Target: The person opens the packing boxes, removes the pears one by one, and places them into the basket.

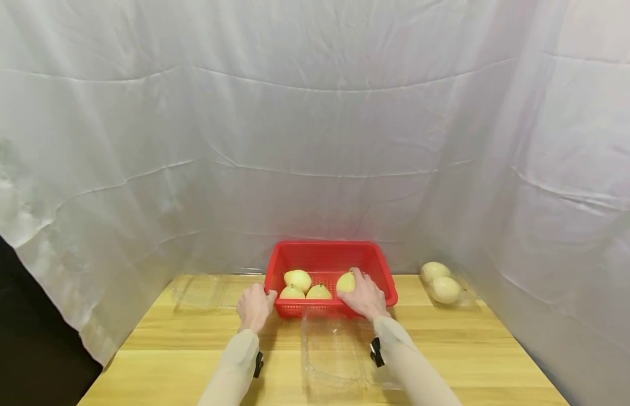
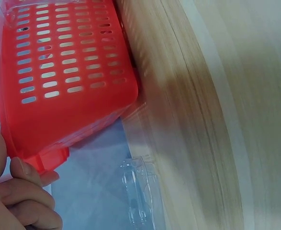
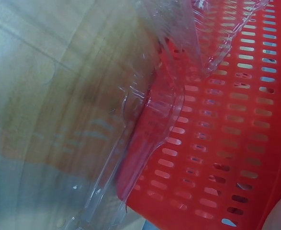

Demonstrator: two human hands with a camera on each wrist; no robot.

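Note:
A red plastic basket (image 1: 325,248) with slotted walls stands at the back middle of the wooden table. My left hand (image 1: 255,306) grips its left rim; in the left wrist view the thumb and curled fingers (image 2: 28,194) pinch the rim at the corner. Reaching over the basket's front right edge, my right hand (image 1: 364,294) holds a yellow pear (image 1: 346,282) inside it. Three more pears, one of them a pear (image 1: 298,279) at the back, lie in the basket's left half. The right wrist view catches only a bit of the right hand (image 3: 280,213).
In front of the basket lies a clear plastic container (image 1: 332,352), between my forearms. Another clear container (image 1: 198,290) sits at the back left. At the right, two pale pears (image 1: 445,290) rest in clear plastic. Grey sheeting (image 1: 315,129) hangs behind and along the sides.

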